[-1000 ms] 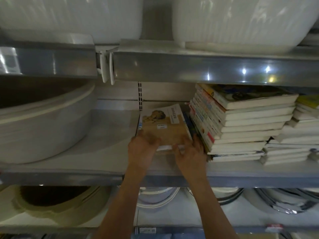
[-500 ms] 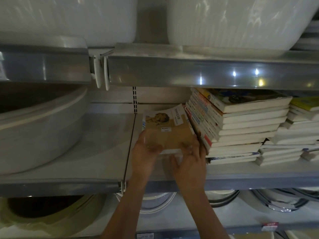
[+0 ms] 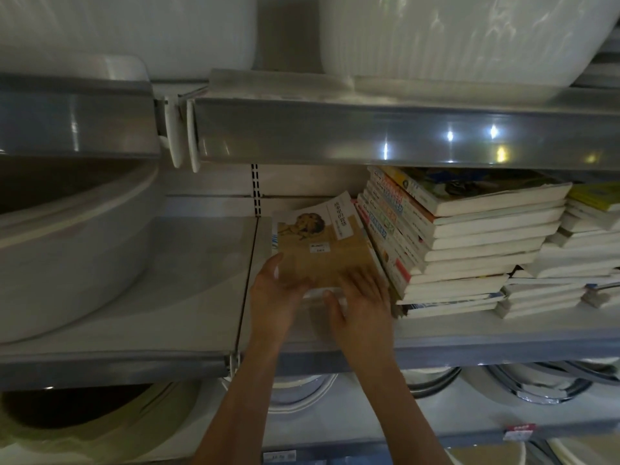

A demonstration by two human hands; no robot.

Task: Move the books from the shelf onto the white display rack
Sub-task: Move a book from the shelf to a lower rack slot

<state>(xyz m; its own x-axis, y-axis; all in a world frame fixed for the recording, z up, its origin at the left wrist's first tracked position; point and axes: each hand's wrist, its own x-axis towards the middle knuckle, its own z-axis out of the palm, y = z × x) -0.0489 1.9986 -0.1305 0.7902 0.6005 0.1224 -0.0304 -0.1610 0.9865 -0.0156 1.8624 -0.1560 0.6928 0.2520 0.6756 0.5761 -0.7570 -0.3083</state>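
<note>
Spanning the whole width, a grey metal shelf (image 3: 469, 333) carries everything of interest, with a second shelf (image 3: 369, 129) above it bearing two big white tubs (image 3: 453, 38). At the left of the lower shelf sits a large white basin (image 3: 67, 250), well apart from the books. To the right, a tall stack of books (image 3: 469, 243) lies flat with its spines turned left, and further, lower stacks (image 3: 577, 250) stand just beside it at the right edge. Against the tall stack's spines leans a tan-covered book (image 3: 322, 253), tilted, with a lion picture and a small white label on its cover; whether it tops a few more books cannot be told, though a pale page edge shows beneath its near end. Both hands meet at that near end. The left hand (image 3: 278, 293) has its grip closed on the book's near left corner, thumb up along the left edge and fingers curled onto the cover. The right hand (image 3: 364, 297) lies on the cover's near right part with fingers spread on top and thumb tucked under the near edge, grasping it. The tall stack crowds the right hand's knuckles. Below the shelf, round metal-rimmed wares (image 3: 536, 387) show dimly.
</note>
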